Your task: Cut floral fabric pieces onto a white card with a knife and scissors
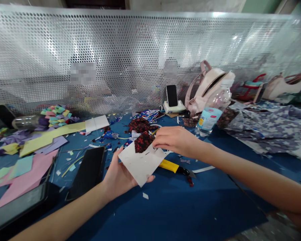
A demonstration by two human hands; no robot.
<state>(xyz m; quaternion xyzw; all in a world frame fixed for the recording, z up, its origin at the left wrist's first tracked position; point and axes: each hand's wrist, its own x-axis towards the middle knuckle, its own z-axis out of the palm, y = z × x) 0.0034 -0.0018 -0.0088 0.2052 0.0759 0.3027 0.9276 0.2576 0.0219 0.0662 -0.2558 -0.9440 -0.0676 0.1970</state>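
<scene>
My left hand (119,180) holds a white card (142,165) from below, thumb at its left corner and fingertips showing past the lower edge. A piece of dark red-and-black patterned fabric (143,142) lies on the card's upper part. My right hand (174,142) is closed in a pinch at the card's upper right edge, beside the fabric; what sits between its fingertips is hidden. Under and right of the card, a yellow-handled cutter (169,165) lies on the blue table (170,207). More of the dark red fabric (139,125) is bunched behind the card.
A black phone (87,170) and coloured paper sheets (27,177) lie at left. Behind stand a phone on a holder (172,96), a plastic bottle (210,113) and a pale backpack (208,87). Star-patterned fabric (273,127) is heaped at right. A perforated metal panel (130,50) closes the back.
</scene>
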